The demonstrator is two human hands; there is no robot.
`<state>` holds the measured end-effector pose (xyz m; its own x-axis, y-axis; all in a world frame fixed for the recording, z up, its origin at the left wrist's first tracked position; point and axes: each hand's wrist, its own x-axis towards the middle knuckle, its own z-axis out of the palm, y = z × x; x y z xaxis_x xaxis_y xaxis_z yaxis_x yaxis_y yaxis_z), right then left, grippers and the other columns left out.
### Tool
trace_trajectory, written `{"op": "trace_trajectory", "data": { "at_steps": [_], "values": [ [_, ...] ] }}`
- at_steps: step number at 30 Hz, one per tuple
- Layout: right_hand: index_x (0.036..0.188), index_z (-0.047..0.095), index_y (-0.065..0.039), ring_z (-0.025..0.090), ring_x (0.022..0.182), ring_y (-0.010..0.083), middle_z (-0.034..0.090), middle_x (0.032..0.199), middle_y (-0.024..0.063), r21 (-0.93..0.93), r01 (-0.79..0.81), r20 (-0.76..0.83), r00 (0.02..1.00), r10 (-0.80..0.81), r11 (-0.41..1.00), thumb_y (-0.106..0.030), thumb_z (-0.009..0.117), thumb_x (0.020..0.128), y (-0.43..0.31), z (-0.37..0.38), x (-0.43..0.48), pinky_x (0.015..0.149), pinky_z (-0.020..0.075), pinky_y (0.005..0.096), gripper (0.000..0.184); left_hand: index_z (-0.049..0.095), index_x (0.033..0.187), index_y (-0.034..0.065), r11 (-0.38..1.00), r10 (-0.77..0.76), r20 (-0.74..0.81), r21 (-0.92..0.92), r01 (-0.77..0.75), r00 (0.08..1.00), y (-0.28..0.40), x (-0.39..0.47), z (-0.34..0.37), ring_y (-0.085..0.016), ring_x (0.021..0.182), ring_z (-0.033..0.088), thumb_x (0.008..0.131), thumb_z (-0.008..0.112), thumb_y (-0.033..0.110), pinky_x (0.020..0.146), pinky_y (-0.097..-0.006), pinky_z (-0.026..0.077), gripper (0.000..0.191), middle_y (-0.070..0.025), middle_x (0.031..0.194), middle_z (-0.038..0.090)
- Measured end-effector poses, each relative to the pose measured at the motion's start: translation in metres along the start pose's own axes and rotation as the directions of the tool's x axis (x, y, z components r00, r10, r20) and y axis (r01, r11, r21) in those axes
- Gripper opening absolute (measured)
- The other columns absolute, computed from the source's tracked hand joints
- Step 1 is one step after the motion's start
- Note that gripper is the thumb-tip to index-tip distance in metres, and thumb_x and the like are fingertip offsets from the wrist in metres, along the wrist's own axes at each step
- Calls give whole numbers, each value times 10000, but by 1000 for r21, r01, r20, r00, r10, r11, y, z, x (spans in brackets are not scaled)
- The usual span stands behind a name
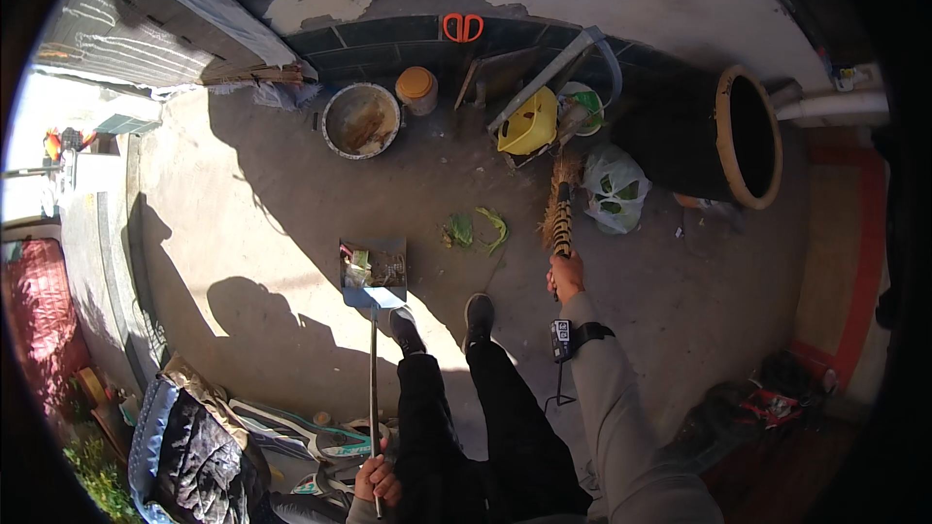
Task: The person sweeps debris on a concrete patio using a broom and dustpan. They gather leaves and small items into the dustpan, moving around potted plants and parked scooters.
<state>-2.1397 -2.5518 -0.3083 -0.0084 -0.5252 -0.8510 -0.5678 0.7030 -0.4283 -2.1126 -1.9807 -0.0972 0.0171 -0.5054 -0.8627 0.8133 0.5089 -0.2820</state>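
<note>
My left hand [377, 480] is closed around the long metal handle [374, 393] of a dustpan [349, 296]. The pan rests on the concrete floor in front of my feet with mixed litter [375, 268] inside. At the end of my outstretched arm, my right hand [566, 275] grips a straw hand broom [562, 215] by its black-and-yellow bound handle. Its bristles point away from me, beside a yellow plastic container. Between broom and dustpan lie a crumpled green leaf [459, 230] and a curled, paler leaf piece [495, 230].
Along the wall stand a metal basin [362, 121], an orange-lidded jar [417, 91], the yellow container [530, 124] and a large dark earthen jar [750, 135]. A plastic bag with greens [617, 189] sits right of the broom. Orange-handled scissors [463, 28] hang above. A bicycle frame [320, 437] lies lower left.
</note>
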Motion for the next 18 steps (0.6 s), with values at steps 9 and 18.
{"op": "trace_trajectory", "data": {
  "at_steps": [9,18],
  "values": [
    [1621,193,-72,617,1177,444,590,1348,278,-861,162,128,986,-102,482,-166,610,987,63,-28,-96,972,548,520,764,538,1424,184,996,85,-89,10,-84,992,14,-2,-3,-122,377,387,1071,395,158,369,-302,315,381,48,573,391],
    [1591,313,-70,658,1129,401,650,1281,256,-775,197,75,972,-222,600,-155,679,926,85,-43,-102,921,548,464,763,594,1338,174,995,86,-140,64,-77,986,45,-19,24,-121,365,371,1037,476,134,341,-286,312,325,47,557,372]
  ]
}}
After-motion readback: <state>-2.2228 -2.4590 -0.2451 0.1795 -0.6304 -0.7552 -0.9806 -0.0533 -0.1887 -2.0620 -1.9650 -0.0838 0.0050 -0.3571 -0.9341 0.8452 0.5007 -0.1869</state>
